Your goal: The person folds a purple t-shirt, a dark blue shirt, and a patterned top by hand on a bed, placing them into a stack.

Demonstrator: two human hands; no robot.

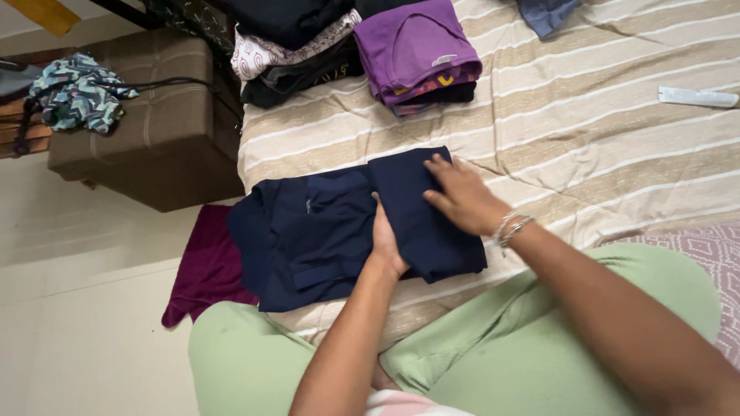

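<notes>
a person in light green trousers sits cross-legged on a bed (617,146) covered with a cream and tan striped sheet, seen from above by a camera on their head. in front of the knees, at the centre of the view, lies a dark navy garment (324,231), partly folded: its right portion has been turned over on itself into a neat panel, while the left portion, with what looks like a collar and a sleeve, lies spread and hangs slightly over the bed edge at 9 o'clock.

the left hand (385,243) rests flat on the garment along the folded edge, fingers together and pointing to 12 o'clock, pressing rather than gripping. the right hand (462,196), with thin bangles at the wrist, lies palm down on the folded panel, fingers slightly spread, clamped on nothing.

judging by this, the fold is about half made; the left side remains to be brought in.

at 12 o'clock, well apart from the hands, sit finished stacks: a purple folded pile (416,50) and a dark and patterned pile (289,46). a small white object (697,97) lies at 2 o'clock. a maroon cloth (208,266) lies on the floor at 8 o'clock, and a brown ottoman (154,131) with a teal patterned garment (77,92) stands at 10 o'clock.
</notes>
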